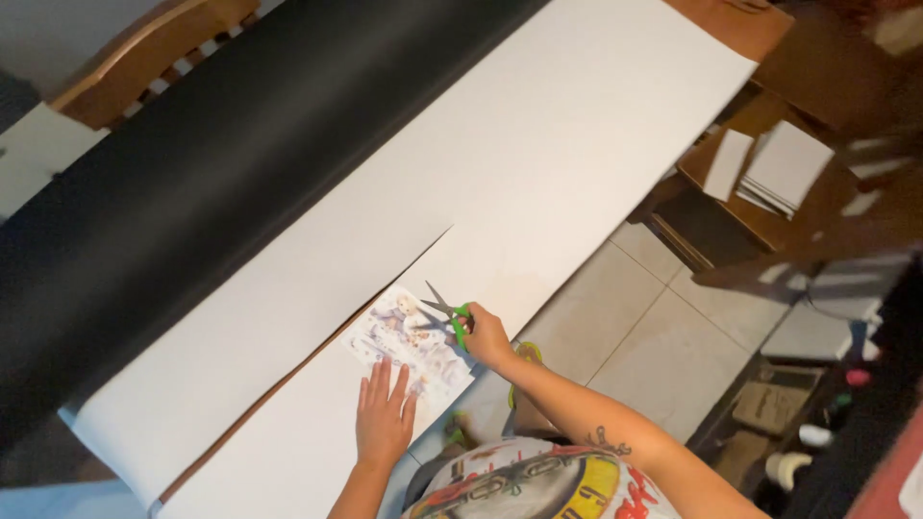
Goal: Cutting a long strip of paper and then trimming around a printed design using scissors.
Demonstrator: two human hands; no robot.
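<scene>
My right hand (487, 336) grips green-handled scissors (448, 314), whose open blades point up and left over a small printed picture sheet (409, 348). The picture lies on a large white paper sheet (538, 144) that has a long cut running diagonally up from it. My left hand (384, 415) rests flat, fingers spread, on the picture's lower edge and the white sheet.
A wide black sheet (212, 163) lies along the left of the white paper. A wooden chair back (144, 48) stands at the top left. To the right, a wooden seat (769, 192) carries a stack of white cards (786, 165), above a tiled floor (635, 327).
</scene>
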